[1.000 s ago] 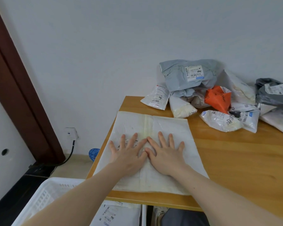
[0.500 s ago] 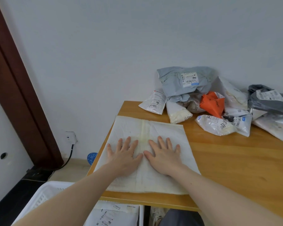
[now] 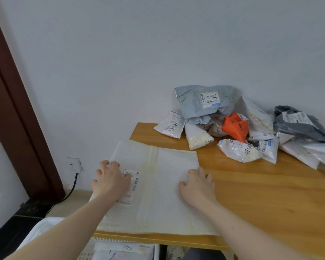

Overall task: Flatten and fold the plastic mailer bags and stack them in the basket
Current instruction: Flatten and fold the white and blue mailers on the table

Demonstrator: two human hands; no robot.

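White mailer bag (image 3: 158, 184) lies flat on wooden table (image 3: 261, 199), near its left front corner. Since half a second ago both hands have slid apart from the middle, where they were touching: left hand (image 3: 111, 182) now at the bag's left edge, over the shipping label (image 3: 132, 182); right hand (image 3: 197, 185) at the right edge. Both press down, fingers bent at the tips, nothing gripped. Bag looks smoother. Pile of unfolded mailers (image 3: 233, 124) at the table's back, unchanged. White basket (image 3: 45, 226) below the front edge, holding folded bags.
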